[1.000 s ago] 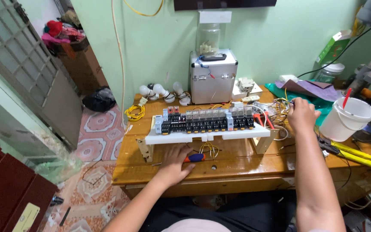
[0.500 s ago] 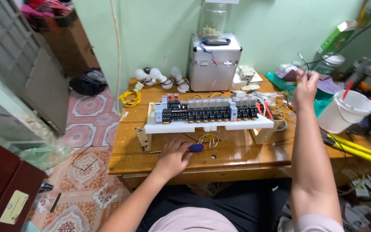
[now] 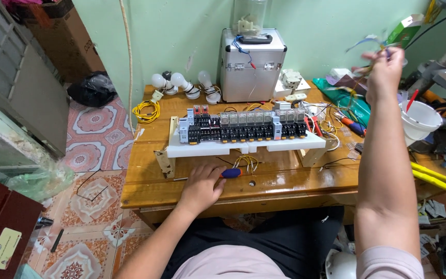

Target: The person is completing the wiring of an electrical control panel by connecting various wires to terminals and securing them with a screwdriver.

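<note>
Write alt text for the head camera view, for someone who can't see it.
Seen from above, a person's left hand rests on a screwdriver on a wooden table, while the right hand lifts thin wires. Between them a white board carries a row of relays.

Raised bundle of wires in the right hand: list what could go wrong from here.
1. The right hand holds the wire bundle high above the white bucket and relay board; loose ends may snag either.
2. The left hand rests on the screwdriver near the table edge; a nudge could roll it off.
</note>
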